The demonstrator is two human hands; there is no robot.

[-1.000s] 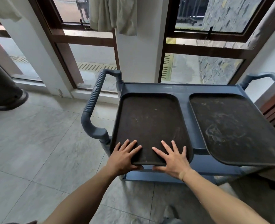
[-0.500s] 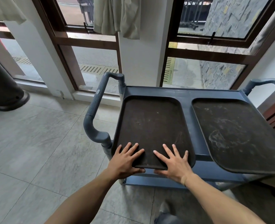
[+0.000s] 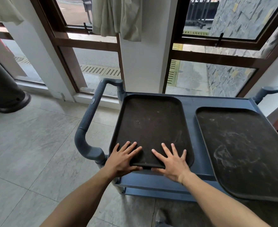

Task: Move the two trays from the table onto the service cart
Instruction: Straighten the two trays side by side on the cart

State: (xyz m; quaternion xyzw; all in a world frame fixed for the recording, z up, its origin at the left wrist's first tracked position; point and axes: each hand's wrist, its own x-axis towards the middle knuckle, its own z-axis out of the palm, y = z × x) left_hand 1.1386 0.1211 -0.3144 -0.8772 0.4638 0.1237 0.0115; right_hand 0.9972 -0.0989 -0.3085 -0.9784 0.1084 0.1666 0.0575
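Two dark brown rectangular trays lie side by side on the top of a blue-grey service cart. The left tray reaches nearly to the cart's far rim, and its near edge sticks out a little past the cart's front. My left hand and my right hand both hold that near edge, fingers spread flat on top and thumbs tucked under the rim. The right tray is untouched, and its near corner overhangs the cart's front edge.
The cart has a ribbed handle on its left end and another handle on its right. Brown-framed windows and a white pillar stand right behind it. A dark round base sits on the tiled floor at left. A lower cart shelf shows beneath my hands.
Both hands have slid the left tray a little farther onto the cart, toward its far rim. The right tray has not moved.
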